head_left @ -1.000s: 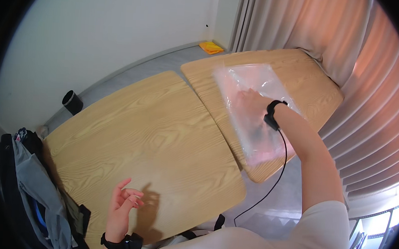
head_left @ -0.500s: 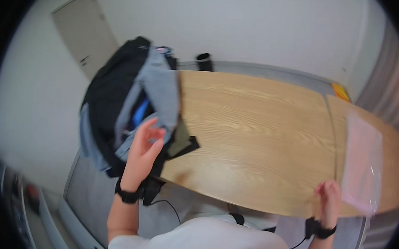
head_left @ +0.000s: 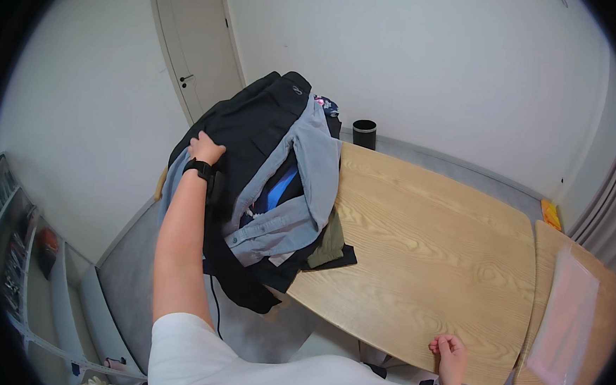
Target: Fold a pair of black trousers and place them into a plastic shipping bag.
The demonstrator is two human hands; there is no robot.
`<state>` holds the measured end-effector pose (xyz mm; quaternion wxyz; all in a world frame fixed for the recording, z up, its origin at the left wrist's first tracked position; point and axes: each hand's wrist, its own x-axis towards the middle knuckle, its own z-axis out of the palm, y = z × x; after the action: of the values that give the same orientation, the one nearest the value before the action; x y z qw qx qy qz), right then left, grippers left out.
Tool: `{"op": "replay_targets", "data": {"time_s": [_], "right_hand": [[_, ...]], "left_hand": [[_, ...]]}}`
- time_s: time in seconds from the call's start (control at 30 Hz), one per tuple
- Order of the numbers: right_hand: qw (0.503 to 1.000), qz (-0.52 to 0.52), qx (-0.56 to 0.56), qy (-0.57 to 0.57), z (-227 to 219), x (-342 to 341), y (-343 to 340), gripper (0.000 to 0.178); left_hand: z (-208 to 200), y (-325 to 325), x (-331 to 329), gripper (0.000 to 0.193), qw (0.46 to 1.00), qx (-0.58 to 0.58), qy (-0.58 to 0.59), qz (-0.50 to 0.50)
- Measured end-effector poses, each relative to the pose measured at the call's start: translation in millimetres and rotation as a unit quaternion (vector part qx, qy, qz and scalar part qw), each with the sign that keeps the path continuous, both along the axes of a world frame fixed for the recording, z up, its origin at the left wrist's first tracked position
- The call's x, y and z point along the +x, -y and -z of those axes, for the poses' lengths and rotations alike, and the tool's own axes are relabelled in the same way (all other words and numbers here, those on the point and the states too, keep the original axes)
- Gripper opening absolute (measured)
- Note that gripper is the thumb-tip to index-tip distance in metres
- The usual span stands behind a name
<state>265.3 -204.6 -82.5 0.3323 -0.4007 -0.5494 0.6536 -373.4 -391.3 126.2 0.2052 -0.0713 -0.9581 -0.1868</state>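
Left grip (head_left: 206, 149) sits on the black garment (head_left: 259, 119), fingers bent onto the cloth; can't tell if it's clamped on fabric. Garment is smooth, matte, draped in soft folds, top layer of a clothes pile at the bench's left end. Black sleeve (head_left: 246, 287) hangs past the front edge. Next right: pale-blue garment (head_left: 322, 169), creased, sleeve folded back, then olive cloth (head_left: 330, 241) lying on the bench (head_left: 419, 227). Flat plastic sheet (head_left: 564, 321) far right: glossy, pinkish, on the second bench (head_left: 608, 302).

Pose: left arm reaches out nearly straight, wrist above the pile's near-left side. Right grip (head_left: 450, 351) is low over the bench's front edge, elbow drawn back, fingers curled together.

Edges: rounded bench corners, narrow gap between the two tops. Exposed wood grain runs from the olive cloth to that gap, open room for either hand.
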Motion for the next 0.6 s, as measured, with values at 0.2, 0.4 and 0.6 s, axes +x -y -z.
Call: {"op": "replay_targets", "data": {"time_s": [0.2,0.4,0.6], "right_hand": [[0.977,-0.127,0.032,0.17,-28,41,27,0.025],[0.931,-0.247,0.005,0.269,-68,50,39,0.029],[0.947,-0.208,0.009,0.245,-17,14,9,0.027]], "left_hand": [[27,-11,56,0.05,0.988,-0.002,-0.103,0.118],[105,38,283,0.019,0.842,-0.102,0.14,0.51],[278,228,367,0.016,0.612,-0.144,0.652,0.424]]}}
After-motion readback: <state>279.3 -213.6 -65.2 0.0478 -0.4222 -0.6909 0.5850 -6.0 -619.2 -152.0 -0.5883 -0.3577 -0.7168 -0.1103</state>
